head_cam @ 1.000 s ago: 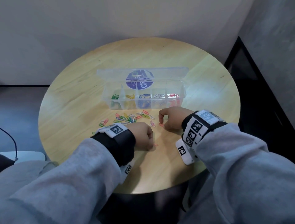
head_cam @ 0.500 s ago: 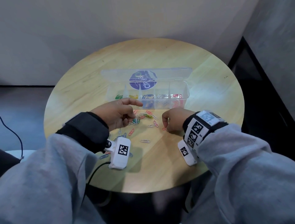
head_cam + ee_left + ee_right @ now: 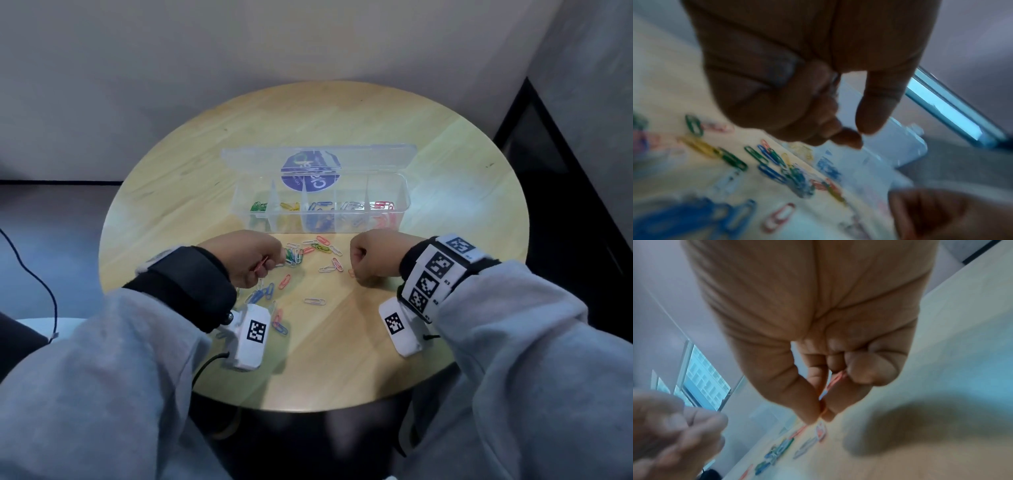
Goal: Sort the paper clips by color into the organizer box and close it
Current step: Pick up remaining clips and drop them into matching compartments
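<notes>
Head: left hand [image 3: 246, 257] is pinching a red clip [image 3: 262, 264]; right hand [image 3: 373, 260] is curling, fisted, over the surface [image 3: 342, 359]; loose clips [image 3: 313, 250] are lying before the open organizer box [image 3: 322, 205].
Left wrist: fingertips [image 3: 846, 139] are meeting; the clip is too blurred to make out.
Right wrist: thumb and finger are clamping a pink clip [image 3: 835, 381].

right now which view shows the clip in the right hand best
The right wrist view: the pink clip sits pinched between thumb and fingers of the right hand. From the head view the fist hides it. The left wrist view shows only a blurred corner of that hand.
</notes>
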A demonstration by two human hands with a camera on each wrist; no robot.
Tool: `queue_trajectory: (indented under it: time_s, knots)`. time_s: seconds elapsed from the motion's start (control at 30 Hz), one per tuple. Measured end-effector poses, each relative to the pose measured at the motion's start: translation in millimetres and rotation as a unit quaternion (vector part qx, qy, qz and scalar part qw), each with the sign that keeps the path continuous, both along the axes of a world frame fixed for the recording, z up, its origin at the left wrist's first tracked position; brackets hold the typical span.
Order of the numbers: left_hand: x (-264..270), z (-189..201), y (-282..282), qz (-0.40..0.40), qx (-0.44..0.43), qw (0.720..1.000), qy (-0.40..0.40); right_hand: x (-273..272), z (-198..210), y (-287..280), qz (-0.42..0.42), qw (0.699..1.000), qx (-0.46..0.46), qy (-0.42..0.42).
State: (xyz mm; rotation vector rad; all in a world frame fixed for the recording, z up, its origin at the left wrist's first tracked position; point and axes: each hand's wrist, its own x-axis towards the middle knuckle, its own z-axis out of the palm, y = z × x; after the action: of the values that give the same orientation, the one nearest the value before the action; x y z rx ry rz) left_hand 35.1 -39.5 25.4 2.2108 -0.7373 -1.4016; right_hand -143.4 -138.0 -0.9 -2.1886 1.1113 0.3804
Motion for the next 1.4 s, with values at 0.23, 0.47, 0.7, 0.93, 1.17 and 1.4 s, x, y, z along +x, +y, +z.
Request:
queue_trajectory:
  time_s: [0.23, 0.47, 0.7, 0.93, 1.17, 1.4]
  knots:
    - [-19.2, -11.7, 7.8, -0.281, 0.13, 0.89, -0.334, 2.4, 2.3, -0.8, -0.094, 0.983, 0.131, -0.088]
    - [-31.4, -18.9, 11.9, -0.336, 0.202, 0.851, -0.35, 3.1, 7.7, -0.9, -0.162, 0.955, 0.216, -0.124]
    - [-33.7, -20.5, 8.6, -0.343, 0.193, 0.843, -0.366, 6.4, 0.1, -3.2, -0.102, 0.99, 0.069, -0.063]
    - [-31.8, -21.1, 9.3, -0.327, 0.17, 0.868, -0.333, 12.8, -4.7, 4.4, -0.036, 0.999, -0.027, -0.009]
    - [-10.9, -8.0, 11.0, -0.126, 0.034, 0.99, -0.045, 20.9, -4.3, 11.9, -0.024, 0.998, -0.058, 0.013]
    - [1.1, 4.8, 7.9, 0.061, -0.091, 0.987, 0.119, 26.4, -6.3, 8.5, 0.005, 0.997, -0.068, 0.045]
